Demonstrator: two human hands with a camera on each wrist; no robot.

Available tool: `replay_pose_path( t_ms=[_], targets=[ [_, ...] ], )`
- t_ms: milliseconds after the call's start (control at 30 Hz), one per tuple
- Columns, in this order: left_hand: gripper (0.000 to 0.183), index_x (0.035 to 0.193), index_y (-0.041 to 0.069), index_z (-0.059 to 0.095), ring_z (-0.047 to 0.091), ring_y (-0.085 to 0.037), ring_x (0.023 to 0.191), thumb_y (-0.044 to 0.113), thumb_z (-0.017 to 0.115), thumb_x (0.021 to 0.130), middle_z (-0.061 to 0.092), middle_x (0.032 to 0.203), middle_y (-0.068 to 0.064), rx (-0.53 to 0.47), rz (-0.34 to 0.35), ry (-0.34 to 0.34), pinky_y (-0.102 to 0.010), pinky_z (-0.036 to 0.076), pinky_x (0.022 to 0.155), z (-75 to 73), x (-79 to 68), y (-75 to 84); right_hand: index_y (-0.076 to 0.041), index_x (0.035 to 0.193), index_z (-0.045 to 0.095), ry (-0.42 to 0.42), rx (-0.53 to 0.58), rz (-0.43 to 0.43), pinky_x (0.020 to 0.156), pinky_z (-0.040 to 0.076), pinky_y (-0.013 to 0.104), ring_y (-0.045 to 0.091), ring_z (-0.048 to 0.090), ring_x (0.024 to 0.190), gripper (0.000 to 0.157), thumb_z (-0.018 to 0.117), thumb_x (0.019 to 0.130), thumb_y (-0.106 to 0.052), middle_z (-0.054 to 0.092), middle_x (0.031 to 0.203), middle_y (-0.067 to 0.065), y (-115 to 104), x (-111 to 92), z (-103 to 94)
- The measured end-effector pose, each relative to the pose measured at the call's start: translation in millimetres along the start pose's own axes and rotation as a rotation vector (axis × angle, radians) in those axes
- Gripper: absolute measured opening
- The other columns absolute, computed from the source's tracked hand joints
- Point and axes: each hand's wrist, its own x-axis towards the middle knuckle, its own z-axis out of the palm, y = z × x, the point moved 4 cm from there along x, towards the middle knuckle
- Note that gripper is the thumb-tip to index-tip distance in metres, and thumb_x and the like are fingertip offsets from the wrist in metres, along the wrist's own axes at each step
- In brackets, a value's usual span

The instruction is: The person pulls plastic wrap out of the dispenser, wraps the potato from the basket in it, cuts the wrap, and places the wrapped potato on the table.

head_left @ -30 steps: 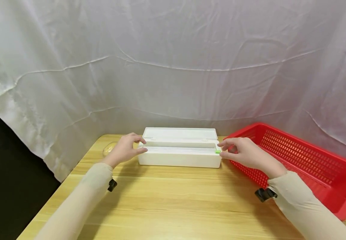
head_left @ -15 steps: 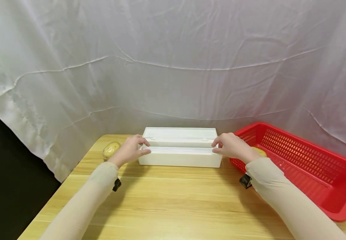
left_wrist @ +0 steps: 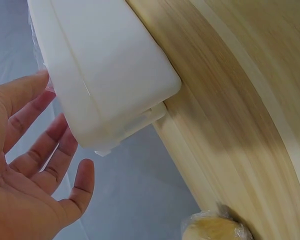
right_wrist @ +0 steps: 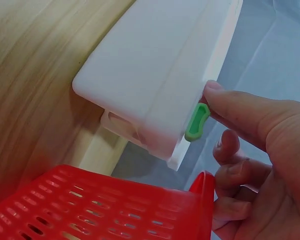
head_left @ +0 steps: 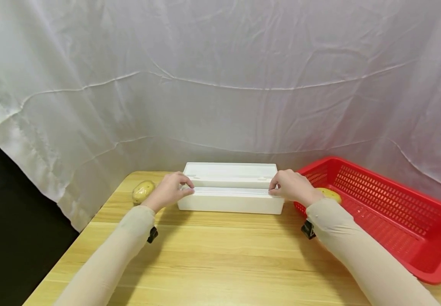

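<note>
A white plastic-wrap dispenser (head_left: 229, 204) stands on the table with its lid (head_left: 229, 170) tipped back. At the left end of its opening, my left hand (head_left: 168, 189) pinches with thumb and index finger; clear plastic wrap (left_wrist: 36, 45) shows by the thumb in the left wrist view, and the other fingers are spread. My right hand (head_left: 293, 185) pinches at the right end, thumb and index finger together at the edge. A green slide cutter (right_wrist: 197, 122) sits just beside that thumb in the right wrist view. The pinched film itself is hardly visible there.
A film-wrapped potato (head_left: 143, 192) lies left of the dispenser. The red perforated basket (head_left: 392, 187) stands at the right, close to my right hand, with a yellow potato-like thing (head_left: 329, 194) inside, partly behind my wrist. A pale curtain (head_left: 220, 85) hangs behind the table.
My right hand has moved left from the dispenser's right end onto its opening, and its fingertips have closed together. My left hand has shifted slightly right. The dispenser stays in place.
</note>
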Motion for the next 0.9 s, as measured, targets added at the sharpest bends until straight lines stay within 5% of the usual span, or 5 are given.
replay_pose_path(
  t_ms=[900],
  targets=[
    [0.01, 0.091, 0.011, 0.078, 0.07, -0.027, 0.1, 0.012, 0.074, 0.1, 0.075, 0.105, -0.011, 0.006, -0.013, 0.057, -0.047, 0.06, 0.094, 0.8, 3.6, -0.7, -0.013, 0.087, 0.074, 0.044, -0.038, -0.019, 0.063, 0.049, 0.033, 0.018, 0.056, 0.07, 0.016, 0.067, 0.101, -0.016, 0.067, 0.079, 0.0, 2.5, 4.2, 4.2]
  ],
)
